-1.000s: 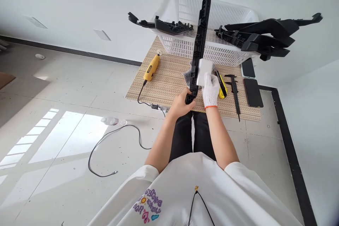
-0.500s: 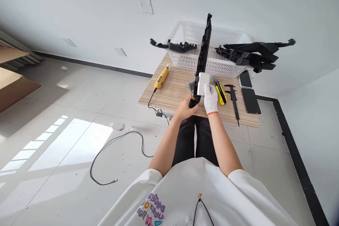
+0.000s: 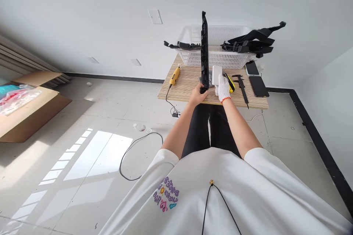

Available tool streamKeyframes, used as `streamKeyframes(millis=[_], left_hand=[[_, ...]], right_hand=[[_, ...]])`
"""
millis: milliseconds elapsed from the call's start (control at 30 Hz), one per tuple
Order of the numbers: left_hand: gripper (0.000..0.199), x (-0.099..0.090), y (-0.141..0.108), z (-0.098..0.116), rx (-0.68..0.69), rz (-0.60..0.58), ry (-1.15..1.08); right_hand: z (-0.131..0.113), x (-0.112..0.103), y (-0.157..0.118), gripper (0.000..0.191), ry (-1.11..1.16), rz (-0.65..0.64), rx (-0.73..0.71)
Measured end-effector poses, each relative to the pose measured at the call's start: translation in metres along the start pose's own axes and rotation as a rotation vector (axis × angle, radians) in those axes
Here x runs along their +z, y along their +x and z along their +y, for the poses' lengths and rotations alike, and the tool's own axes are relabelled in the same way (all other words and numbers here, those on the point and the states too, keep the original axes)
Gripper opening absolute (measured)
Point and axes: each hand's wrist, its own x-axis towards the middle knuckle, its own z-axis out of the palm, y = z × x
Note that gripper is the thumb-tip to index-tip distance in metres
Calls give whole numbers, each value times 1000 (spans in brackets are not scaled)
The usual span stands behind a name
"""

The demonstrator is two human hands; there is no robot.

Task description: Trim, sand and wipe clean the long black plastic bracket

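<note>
My bare left hand grips the lower end of a long black plastic part, which rises over the wooden table and the near wall of the basket. My right hand, in a white glove with an orange cuff, is closed on a flat white block just right of the black part. A grey speckled piece shows between them on the table. Right beside the glove lies a yellow and black cutter, partly hidden by the hand.
A white basket holds several black parts jutting over its sides. A yellow rotary tool with a cable lies left. Black calipers and two phones lie right. A cardboard box stands far left.
The view has shifted. The black part now stands more upright, and the white block has come away from it to the right, with a gap between them.
</note>
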Motion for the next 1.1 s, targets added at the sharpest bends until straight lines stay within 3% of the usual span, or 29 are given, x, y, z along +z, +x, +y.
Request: streamKeyframes(millis=[367, 667, 867, 1100], left_hand=[[23, 3, -9, 12, -7, -75, 154], [23, 4, -9, 9, 18, -68, 170], [20, 2, -4, 12, 10, -91, 112], [22, 2, 2, 9, 53, -82, 115]], right_hand=[[-13, -21, -29, 34, -13, 53, 14], [-10, -26, -17, 36, 9, 41, 65], [-15, -19, -8, 40, 33, 4, 96], [-10, 7, 23, 46, 89, -33, 85]])
